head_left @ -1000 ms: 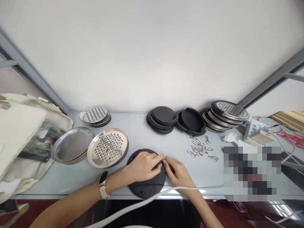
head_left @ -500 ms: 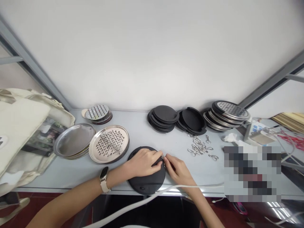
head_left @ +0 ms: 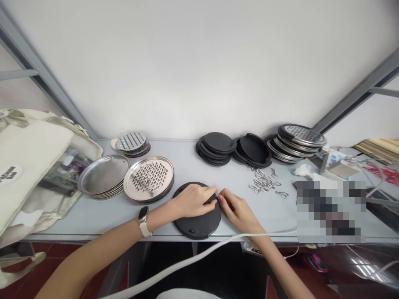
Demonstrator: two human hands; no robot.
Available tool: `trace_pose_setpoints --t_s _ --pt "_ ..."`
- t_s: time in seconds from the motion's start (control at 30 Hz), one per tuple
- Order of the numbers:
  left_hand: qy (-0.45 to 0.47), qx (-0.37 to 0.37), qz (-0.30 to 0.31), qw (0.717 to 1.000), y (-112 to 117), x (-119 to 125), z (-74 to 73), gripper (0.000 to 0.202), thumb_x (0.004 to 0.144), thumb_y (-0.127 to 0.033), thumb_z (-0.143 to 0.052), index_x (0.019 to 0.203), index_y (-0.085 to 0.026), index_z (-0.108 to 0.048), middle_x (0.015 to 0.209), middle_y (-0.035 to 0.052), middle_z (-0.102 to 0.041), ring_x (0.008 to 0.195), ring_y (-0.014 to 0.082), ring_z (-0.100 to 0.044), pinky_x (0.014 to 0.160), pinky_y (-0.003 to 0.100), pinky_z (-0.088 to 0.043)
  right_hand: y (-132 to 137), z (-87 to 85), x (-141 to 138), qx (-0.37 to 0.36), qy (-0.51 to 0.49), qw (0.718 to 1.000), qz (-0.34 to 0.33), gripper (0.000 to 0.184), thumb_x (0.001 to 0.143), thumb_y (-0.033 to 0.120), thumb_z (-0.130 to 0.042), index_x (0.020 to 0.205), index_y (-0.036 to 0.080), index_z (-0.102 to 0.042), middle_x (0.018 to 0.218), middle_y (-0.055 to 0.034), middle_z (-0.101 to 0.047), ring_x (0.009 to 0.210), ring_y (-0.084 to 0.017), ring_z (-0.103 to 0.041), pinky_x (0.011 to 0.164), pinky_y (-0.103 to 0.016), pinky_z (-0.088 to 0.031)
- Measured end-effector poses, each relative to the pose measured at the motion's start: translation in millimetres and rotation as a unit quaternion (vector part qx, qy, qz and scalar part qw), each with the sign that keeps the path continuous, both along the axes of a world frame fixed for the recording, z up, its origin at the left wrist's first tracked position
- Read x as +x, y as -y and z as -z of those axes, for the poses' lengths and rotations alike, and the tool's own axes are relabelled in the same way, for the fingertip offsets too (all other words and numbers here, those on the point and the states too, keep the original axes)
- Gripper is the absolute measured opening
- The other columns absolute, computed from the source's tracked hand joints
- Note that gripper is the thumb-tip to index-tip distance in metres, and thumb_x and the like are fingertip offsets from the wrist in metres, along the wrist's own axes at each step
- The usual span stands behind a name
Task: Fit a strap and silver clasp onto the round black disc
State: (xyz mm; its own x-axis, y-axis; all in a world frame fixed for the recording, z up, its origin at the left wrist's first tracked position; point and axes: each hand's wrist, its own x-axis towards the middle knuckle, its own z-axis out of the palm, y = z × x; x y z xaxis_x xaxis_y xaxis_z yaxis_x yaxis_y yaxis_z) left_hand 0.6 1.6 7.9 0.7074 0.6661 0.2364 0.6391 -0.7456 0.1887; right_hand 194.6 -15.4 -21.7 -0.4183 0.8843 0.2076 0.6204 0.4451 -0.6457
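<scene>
A black round disc (head_left: 197, 224) lies flat at the table's front edge. My left hand (head_left: 195, 200) rests on top of it, fingers curled and pinching at its right rim. My right hand (head_left: 238, 212) meets it there, fingertips pinched on a small metal clip at the disc's edge; the clip is mostly hidden by my fingers. A watch with a pale strap is on my left wrist.
Loose metal clips (head_left: 264, 185) lie right of the hands. Behind are black disc stacks (head_left: 218, 147), (head_left: 254, 150) and metal-topped discs (head_left: 297, 139). Left: a perforated metal plate (head_left: 149, 177), plain metal plates (head_left: 102, 179), a small grater disc (head_left: 132, 142), a cloth bag (head_left: 28, 166). A white cable (head_left: 193, 259) crosses the front.
The view has shifted, so everything sits a little higher and to the right in the picture. Both hands stay pinched at the disc's right rim, hardly moving relative to it.
</scene>
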Motion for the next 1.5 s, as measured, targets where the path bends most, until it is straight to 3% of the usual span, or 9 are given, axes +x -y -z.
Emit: trace_pose_setpoints --t_s 0.37,0.63,0.83,1.03,1.5 --pt "0.014 -0.011 0.005 1.000 -0.5 -0.8 -0.3 0.014 0.091 -0.031 -0.043 0.091 -0.018 -0.049 0.071 0.0007 -0.061 0.066 0.0174 -0.062 0.062 0.026 -0.042 -1.5 3.0 0.6 0.009 0.006 1.000 -0.005 0.020 0.096 0.027 -0.032 0.078 0.022 -0.042 0.066 0.0016 -0.052 0.056 -0.013 -0.047 0.056 -0.024 -0.037" --pt "0.015 -0.010 -0.004 1.000 -0.3 -0.1 0.0 0.013 0.090 -0.030 -0.043 0.092 -0.018 -0.048 0.070 0.0005 -0.061 0.064 0.0176 -0.062 0.061 0.026 -0.042 -14.7 -10.8 4.5 -0.082 -0.003 0.994 -0.076 0.029 0.095 0.032 -0.034 0.069 0.021 -0.042 0.057 0.0058 -0.040 0.051 -0.010 -0.037 0.050 -0.022 -0.030" --pt "0.013 -0.011 -0.001 1.000 -0.9 -0.2 0.8 0.014 0.091 -0.031 -0.042 0.093 -0.019 -0.047 0.069 0.0005 -0.060 0.064 0.0176 -0.061 0.061 0.026 -0.042 -7.3 -6.8 1.9 -0.038 0.000 0.999 -0.033 0.028 0.096 0.030 -0.035 0.072 0.021 -0.045 0.060 0.0037 -0.049 0.053 -0.011 -0.043 0.052 -0.023 -0.034" --pt "0.007 -0.008 -0.002 1.000 -0.9 -0.2 0.1 0.014 0.091 -0.032 -0.042 0.092 -0.019 -0.047 0.070 0.0007 -0.060 0.065 0.0176 -0.061 0.061 0.026 -0.042 -4.5 -1.7 2.4 0.002 0.020 0.999 -0.035 0.023 0.095 0.027 -0.035 0.076 0.022 -0.046 0.065 0.0008 -0.055 0.056 -0.013 -0.049 0.055 -0.024 -0.037" --pt "0.009 -0.001 0.001 1.000 -0.6 -0.4 -0.6 0.012 0.090 -0.031 -0.044 0.091 -0.019 -0.047 0.072 -0.0002 -0.061 0.066 0.0170 -0.061 0.062 0.026 -0.041 -5.7 -1.2 2.8 0.003 0.023 0.999 -0.039 0.023 0.096 0.027 -0.034 0.079 0.022 -0.047 0.069 -0.0004 -0.056 0.060 -0.015 -0.052 0.059 -0.026 -0.039"
